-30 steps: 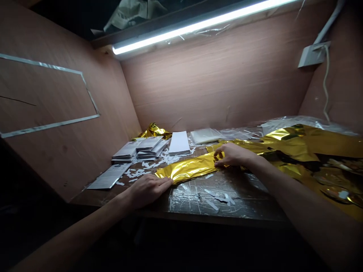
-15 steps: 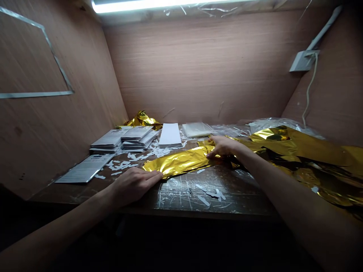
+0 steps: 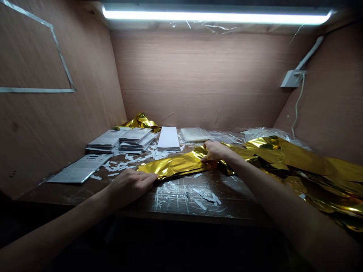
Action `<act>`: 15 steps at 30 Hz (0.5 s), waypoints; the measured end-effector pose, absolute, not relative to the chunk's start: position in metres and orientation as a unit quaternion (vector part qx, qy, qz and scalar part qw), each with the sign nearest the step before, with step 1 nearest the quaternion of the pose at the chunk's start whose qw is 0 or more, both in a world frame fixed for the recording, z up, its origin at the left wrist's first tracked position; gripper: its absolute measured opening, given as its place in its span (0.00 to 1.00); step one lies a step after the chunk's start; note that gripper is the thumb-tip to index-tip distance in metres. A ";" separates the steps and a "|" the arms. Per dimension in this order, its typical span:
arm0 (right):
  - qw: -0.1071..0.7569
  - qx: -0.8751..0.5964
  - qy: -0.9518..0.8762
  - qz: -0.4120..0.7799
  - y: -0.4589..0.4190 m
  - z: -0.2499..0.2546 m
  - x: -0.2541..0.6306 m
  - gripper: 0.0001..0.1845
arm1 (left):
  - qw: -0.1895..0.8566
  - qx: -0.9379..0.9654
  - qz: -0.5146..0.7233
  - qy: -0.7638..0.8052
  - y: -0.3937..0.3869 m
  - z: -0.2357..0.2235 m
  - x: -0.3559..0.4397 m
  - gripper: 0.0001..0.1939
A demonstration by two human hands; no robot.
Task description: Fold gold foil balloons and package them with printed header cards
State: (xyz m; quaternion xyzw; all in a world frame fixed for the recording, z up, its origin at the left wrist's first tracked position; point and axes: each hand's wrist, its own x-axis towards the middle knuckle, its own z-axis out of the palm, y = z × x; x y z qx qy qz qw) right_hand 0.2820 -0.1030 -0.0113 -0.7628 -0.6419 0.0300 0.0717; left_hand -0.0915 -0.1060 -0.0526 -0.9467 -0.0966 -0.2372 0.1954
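Note:
A folded strip of shiny gold foil [image 3: 176, 164] lies across the dark tabletop between my hands. My left hand [image 3: 133, 185] grips its left end, fingers together and resting low over the edge. Farther right, my right hand [image 3: 217, 152] is closed around the crumpled part of the strip, the thumb on the near side. From there the foil runs on under my right forearm into a large loose heap of gold sheets [image 3: 297, 158]. Part of that heap is hidden behind the arm.
Stacked printed cards [image 3: 106, 138] stand at the left, with a sleeved card [image 3: 79, 168] before them. White paper scraps [image 3: 204, 200] litter the table. Behind are a white card stack [image 3: 168, 139], clear plastic bags [image 3: 195, 134] and crumpled foil [image 3: 141, 121]. Wooden walls enclose the sides and back.
The view has tilted up, bringing the whole lamp tube into sight. Both hands stay on the foil; near my right hand it looks a little more bunched up.

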 end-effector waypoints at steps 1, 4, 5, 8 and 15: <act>0.061 -0.759 -0.648 0.027 -0.101 -0.011 0.280 0.32 | 0.195 -0.948 -0.235 -0.094 -0.106 -0.053 -0.092 0.13; 0.058 -0.750 -0.659 0.021 -0.095 -0.012 0.276 0.31 | 0.200 -0.945 -0.239 -0.098 -0.105 -0.052 -0.092 0.13; 0.067 -0.748 -0.660 0.023 -0.094 -0.013 0.275 0.32 | 0.204 -0.943 -0.242 -0.099 -0.105 -0.052 -0.092 0.13; 0.109 -0.730 -0.674 0.031 -0.093 -0.017 0.271 0.31 | 0.215 -0.937 -0.257 -0.104 -0.106 -0.052 -0.094 0.13; 0.357 -0.641 -0.654 0.183 -0.109 -0.001 0.255 0.25 | 0.203 -0.930 -0.283 -0.119 -0.106 -0.056 -0.097 0.11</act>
